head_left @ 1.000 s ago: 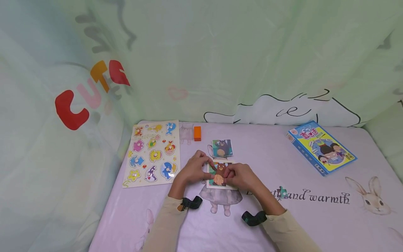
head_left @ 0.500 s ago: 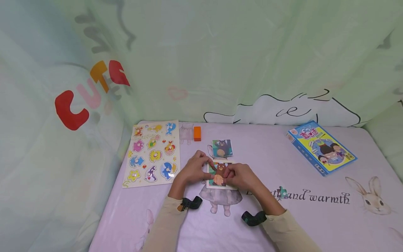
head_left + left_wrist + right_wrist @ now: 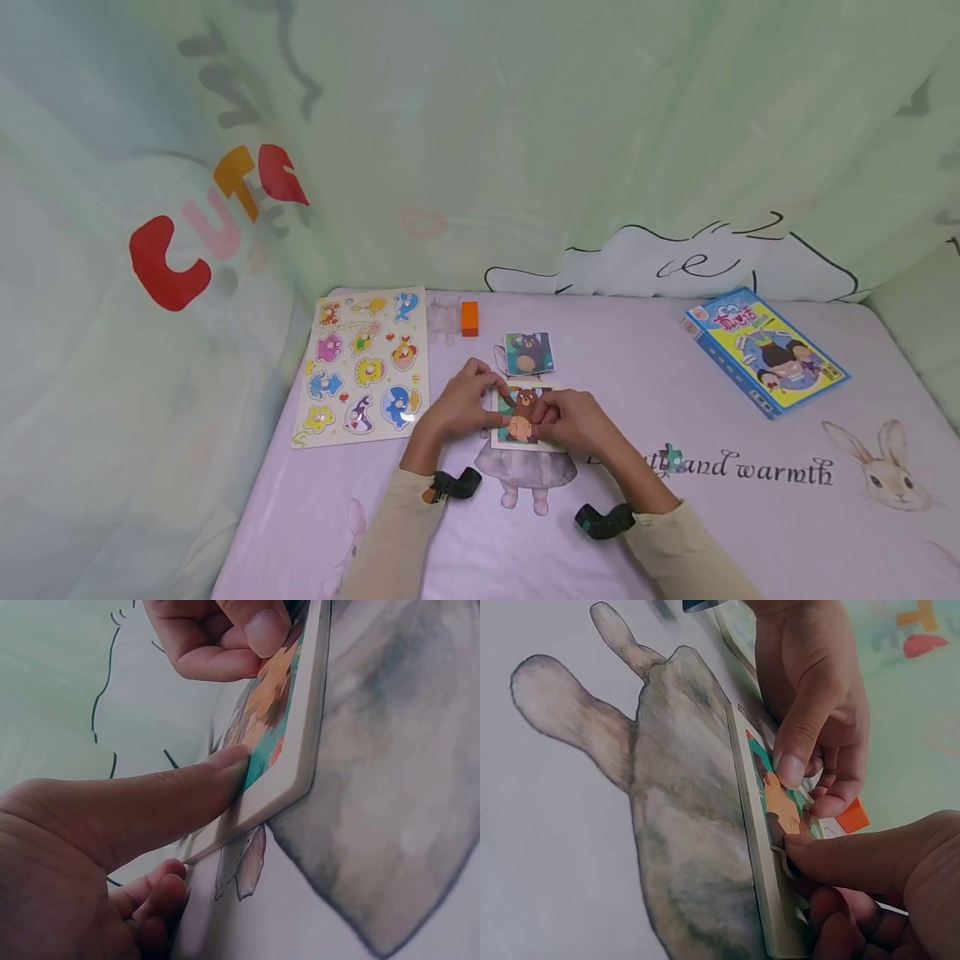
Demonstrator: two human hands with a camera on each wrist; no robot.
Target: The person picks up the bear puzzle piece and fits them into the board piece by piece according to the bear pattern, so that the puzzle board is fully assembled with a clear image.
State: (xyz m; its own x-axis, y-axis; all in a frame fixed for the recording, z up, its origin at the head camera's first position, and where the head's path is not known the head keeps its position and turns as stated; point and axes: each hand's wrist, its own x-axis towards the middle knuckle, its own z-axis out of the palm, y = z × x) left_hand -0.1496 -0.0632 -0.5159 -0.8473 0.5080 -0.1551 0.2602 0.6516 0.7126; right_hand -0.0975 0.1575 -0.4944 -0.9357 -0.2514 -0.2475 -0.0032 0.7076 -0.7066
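In the head view a small jigsaw tray (image 3: 553,447) with a pale rim lies flat at the middle of the table. Its picture is a brown bear (image 3: 524,403), and the right part shows bare tray. My left hand (image 3: 463,400) rests at the tray's left side, its straight thumb (image 3: 202,780) pressing on the orange-bellied pieces. From the other side my right hand (image 3: 576,419) pinches a jigsaw piece (image 3: 781,861) at the bear's right edge, mostly hidden by thumb and fingers. Just beyond the tray lies a bear picture card (image 3: 529,353).
A loose teal and brown jigsaw piece (image 3: 672,458) lies to the right of my right wrist. At left is a sea-animal peg puzzle board (image 3: 422,333), with an orange block (image 3: 469,318) near its far corner. A blue and yellow box (image 3: 768,354) lies at far right.
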